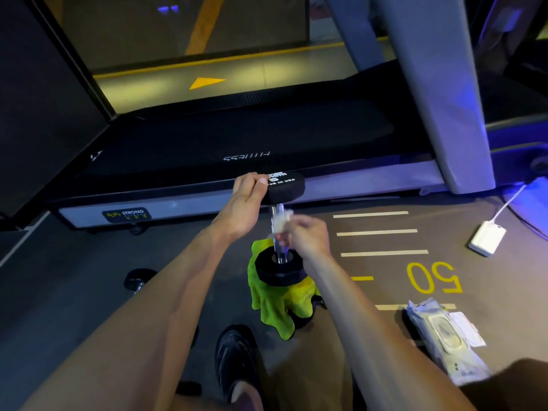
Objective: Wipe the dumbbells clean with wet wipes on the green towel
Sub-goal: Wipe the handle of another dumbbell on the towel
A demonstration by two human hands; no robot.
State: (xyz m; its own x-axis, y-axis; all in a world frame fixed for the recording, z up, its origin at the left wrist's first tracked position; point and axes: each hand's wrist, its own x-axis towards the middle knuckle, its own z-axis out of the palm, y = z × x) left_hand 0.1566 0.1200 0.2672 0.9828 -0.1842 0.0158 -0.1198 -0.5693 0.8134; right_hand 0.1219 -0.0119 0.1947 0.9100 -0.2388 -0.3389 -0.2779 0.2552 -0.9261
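A black hex dumbbell (280, 269) stands upright on the crumpled green towel (274, 304) on the floor. My left hand (244, 203) grips the edge of its top head, holding it steady. My right hand (305, 232) pinches a white wet wipe (280, 222) against the chrome handle, a little above the lower head. The hand and wipe are slightly blurred. A second dumbbell (138, 280) lies on the floor to the left, partly hidden by my left forearm.
A treadmill (207, 149) runs across the floor just behind the dumbbell, its grey upright (439, 93) at right. A wet wipe pack (444, 339) lies on the floor at right. A white charger (487, 237) with cable lies farther right. My shoe (237, 360) is below the towel.
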